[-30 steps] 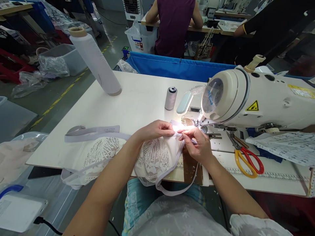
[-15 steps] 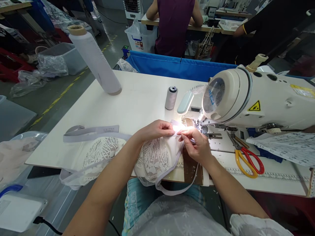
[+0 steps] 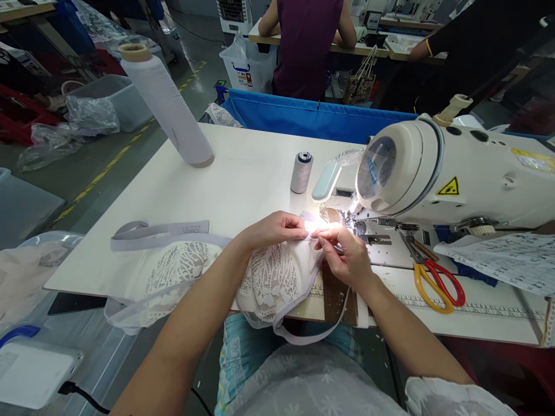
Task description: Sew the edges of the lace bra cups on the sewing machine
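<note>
A white lace bra [image 3: 275,274] with pale lilac-grey edging lies across the front of the table, one strap looping over the edge. My left hand [image 3: 280,229] pinches its upper edge between thumb and fingers. Close beside it, my right hand [image 3: 344,254] is closed on the same edge, fingertips almost meeting the left ones. Both hands are just left of the needle area of the sewing machine [image 3: 399,167], under its bright lamp. Glare hides the exact spot between the fingertips. The bra's other cup and band stretch left beneath my left forearm.
A small grey thread spool [image 3: 302,173] stands behind my hands, and a tall white cone [image 3: 167,107] at the table's far left. Scissors [image 3: 437,283] with red and yellow handles lie right of my right hand, near printed paper [image 3: 507,260]. Two people are beyond the blue cloth trough [image 3: 316,115].
My hands and the bra stay practically in place. In the background, the arm of the person at the right has shifted slightly.
</note>
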The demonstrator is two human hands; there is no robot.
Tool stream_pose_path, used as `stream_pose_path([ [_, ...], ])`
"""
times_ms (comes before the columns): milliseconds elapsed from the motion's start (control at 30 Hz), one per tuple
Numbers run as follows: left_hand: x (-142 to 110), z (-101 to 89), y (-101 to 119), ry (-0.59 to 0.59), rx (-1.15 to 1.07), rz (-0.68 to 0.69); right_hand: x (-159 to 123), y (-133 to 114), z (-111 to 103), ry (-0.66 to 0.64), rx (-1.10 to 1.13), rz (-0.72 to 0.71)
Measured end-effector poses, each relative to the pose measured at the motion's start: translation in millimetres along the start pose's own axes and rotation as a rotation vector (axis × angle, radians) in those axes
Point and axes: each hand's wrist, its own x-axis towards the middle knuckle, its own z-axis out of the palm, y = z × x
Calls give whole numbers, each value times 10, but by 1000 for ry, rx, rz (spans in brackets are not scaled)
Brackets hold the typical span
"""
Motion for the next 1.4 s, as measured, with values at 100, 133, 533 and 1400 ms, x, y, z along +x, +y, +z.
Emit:
stream_pose_path([
  [100, 1, -2, -2, -10, -6, 1, -3, 4, 1, -7, 4, 11],
  [133, 1, -3, -5, -12, -7, 1, -4, 6, 2, -9, 4, 14],
  [533, 7, 0, -40, -20, -16, 3, 3, 20, 4, -18, -6, -35],
  [1400, 44, 55, -38, -14, 60, -2, 169, 144, 59, -146, 503, 494],
])
